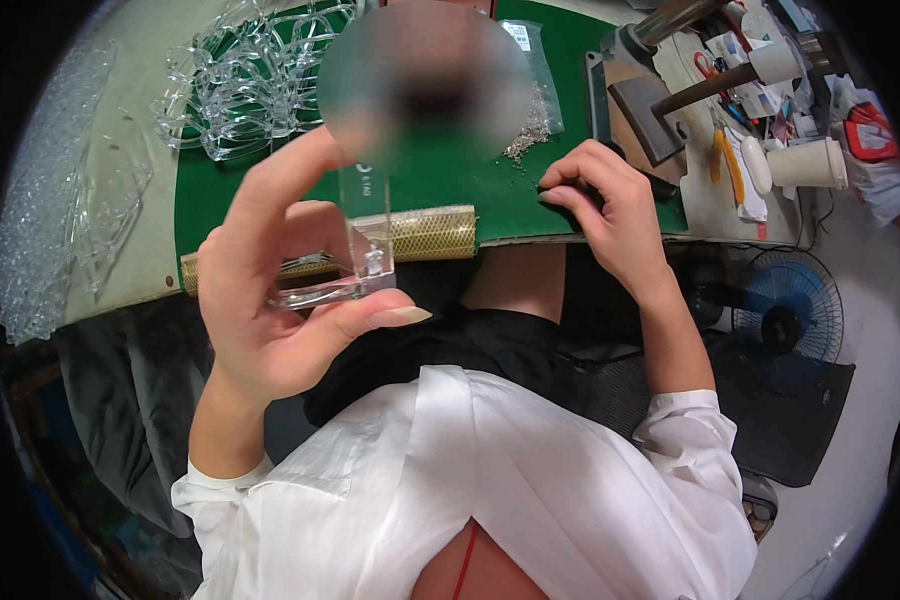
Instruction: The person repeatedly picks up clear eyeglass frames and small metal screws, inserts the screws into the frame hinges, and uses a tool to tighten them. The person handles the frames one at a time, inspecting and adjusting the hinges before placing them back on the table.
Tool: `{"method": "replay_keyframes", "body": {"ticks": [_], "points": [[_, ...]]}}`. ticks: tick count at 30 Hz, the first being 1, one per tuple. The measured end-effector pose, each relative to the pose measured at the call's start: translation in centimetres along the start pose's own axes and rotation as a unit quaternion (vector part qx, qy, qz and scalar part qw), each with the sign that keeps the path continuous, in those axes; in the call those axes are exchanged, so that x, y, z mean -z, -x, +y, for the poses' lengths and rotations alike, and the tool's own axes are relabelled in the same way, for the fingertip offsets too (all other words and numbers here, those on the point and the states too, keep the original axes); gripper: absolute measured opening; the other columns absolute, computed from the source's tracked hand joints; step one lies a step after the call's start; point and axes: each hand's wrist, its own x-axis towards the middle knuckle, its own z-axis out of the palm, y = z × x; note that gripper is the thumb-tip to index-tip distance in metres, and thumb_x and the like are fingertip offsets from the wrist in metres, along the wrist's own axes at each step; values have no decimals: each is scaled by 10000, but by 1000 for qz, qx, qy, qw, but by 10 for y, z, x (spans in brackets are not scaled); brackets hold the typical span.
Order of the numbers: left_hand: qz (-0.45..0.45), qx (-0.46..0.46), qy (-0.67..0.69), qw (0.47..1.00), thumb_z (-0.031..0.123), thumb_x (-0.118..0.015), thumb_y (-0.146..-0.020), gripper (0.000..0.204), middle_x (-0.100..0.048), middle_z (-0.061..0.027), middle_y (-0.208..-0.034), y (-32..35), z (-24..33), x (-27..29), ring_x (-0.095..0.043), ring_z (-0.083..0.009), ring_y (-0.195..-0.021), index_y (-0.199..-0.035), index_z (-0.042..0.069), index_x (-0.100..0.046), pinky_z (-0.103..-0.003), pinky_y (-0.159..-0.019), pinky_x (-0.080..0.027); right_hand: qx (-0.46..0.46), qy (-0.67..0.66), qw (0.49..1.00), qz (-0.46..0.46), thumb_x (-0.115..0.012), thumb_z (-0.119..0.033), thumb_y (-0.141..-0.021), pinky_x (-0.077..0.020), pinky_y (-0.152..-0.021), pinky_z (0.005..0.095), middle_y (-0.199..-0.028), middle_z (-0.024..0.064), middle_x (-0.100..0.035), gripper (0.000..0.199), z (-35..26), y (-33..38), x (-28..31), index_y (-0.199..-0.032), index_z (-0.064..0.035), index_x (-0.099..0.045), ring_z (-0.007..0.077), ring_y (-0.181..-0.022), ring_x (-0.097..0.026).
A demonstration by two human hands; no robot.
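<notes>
My left hand [270,270] is raised in front of me, its fingers and thumb closed around a clear plastic eyeglass frame [372,225]. A flat see-through strip of the frame stands upright between finger and thumb, and a small fitting shows near its lower corner. My right hand [605,205] rests on the green mat [440,180], thumb and forefinger pinched together; what they hold, if anything, is too small to name. Beside those fingertips lie scattered tiny metal parts [523,148], spilling from a clear plastic bag [535,60]. A blurred round patch hides the mat's far middle.
A tangled heap of clear frames [255,85] lies at the far left, beside bubble wrap [55,190]. A gold mesh-patterned roll [435,232] lies along the near edge. To the right stand a metal press [650,110], a white cup [808,163] and a blue fan [788,308].
</notes>
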Motion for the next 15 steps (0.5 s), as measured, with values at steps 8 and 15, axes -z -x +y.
{"method": "replay_keyframes", "body": {"ticks": [8,15], "points": [[-24,-41,-2,999,231,-822,-678,815,-520,-207,-1284,-1,-9,-9,-647,-148,-677,-1293,-90,-395,-297,-768,-522,7,111,993,38,-677,-71,-781,-459,-596,342,-763,93,-574,132,-2,-7,-17,-833,-16,-569,265,-666,-582],[-34,-84,-17,996,296,-858,-643,874,-536,-205,-1266,-2,-11,-10,-662,-164,-718,-1280,-93,-403,-314,-797,-527,7,31,999,7,-660,-31,-782,-453,-592,325,-761,92,-570,77,-3,-5,-6,-819,-4,-599,250,-659,-575]]}}
